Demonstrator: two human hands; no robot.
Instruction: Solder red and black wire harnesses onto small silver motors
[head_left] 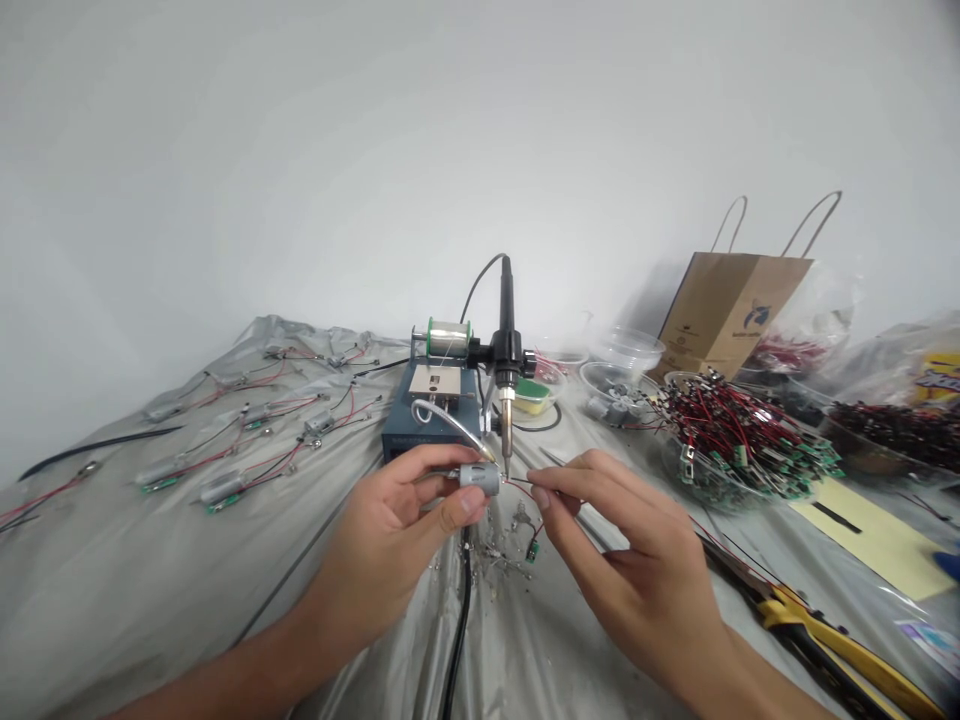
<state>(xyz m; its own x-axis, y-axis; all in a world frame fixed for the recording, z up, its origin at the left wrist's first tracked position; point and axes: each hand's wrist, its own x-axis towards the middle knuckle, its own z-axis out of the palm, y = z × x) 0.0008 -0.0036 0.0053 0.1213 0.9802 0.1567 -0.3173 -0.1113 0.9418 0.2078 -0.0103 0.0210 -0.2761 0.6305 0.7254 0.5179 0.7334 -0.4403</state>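
Note:
A small grey cylindrical motor (480, 479) is held sideways between the thumb and fingers of my left hand (397, 520). Its right end is just beneath the tip of a soldering iron (507, 425), which points down from a stand. My right hand (637, 560) pinches a thin dark wire (521, 481) whose end reaches the motor's end by the iron tip. Whether the tip touches the wire is too small to tell. A thin red wire runs from the same spot, and a small green circuit board (532, 550) hangs below, between my hands.
Behind the motor stands a blue soldering station (397, 415) with a solder spool (448, 338). Wired motors (225, 487) lie on the left of the sheet-covered table. At right are a bowl of wired boards (735, 440), a paper bag (727, 310) and yellow-handled pliers (832, 640).

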